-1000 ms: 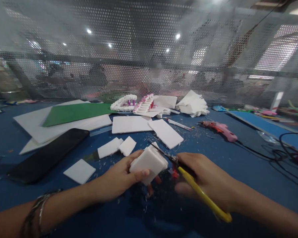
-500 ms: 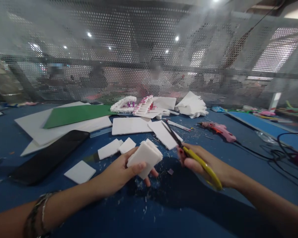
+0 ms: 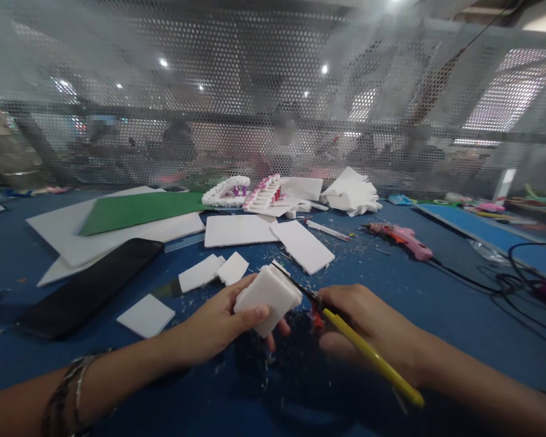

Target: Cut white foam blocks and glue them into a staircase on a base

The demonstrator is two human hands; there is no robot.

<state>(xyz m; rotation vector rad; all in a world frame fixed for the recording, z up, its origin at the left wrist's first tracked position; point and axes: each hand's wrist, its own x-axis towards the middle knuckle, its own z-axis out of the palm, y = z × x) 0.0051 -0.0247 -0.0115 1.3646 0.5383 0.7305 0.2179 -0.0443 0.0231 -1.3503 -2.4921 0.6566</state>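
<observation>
Foam stack point(image 3: 266, 297): left of the glue gun point(image 3: 412, 241), nearer the person; likely light, soft, easily dented.
Left hand point(image 3: 218, 318): closed gently across its broad faces, a sound hold.
Right hand point(image 3: 377, 325): curled round yellow scissors point(image 3: 372, 358).

Dim room, small overhead glare spots, hazy blur, stretched edges

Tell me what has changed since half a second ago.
The yellow-handled scissors, in the right hand, have swung left, their blades back at the white stack. Nothing was let go; the left hand still grips the stack. The glue gun hasn't moved.
</observation>
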